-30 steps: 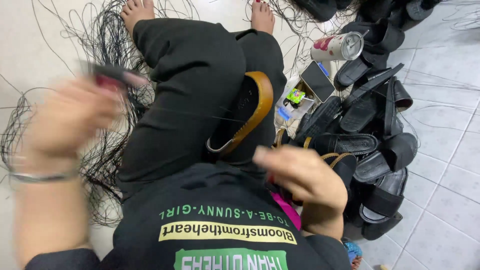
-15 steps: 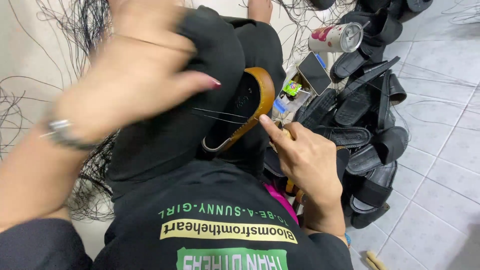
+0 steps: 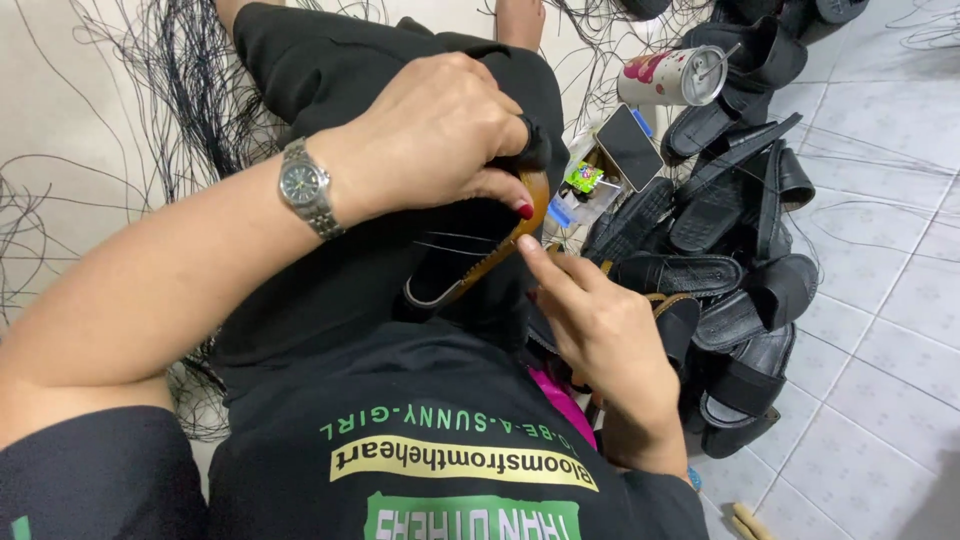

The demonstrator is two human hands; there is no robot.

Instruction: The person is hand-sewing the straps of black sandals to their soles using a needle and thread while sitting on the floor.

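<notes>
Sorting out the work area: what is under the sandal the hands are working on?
The sandal rests on the lap, on black trousers. The left hand covers its upper end, so that part is hidden.
</notes>
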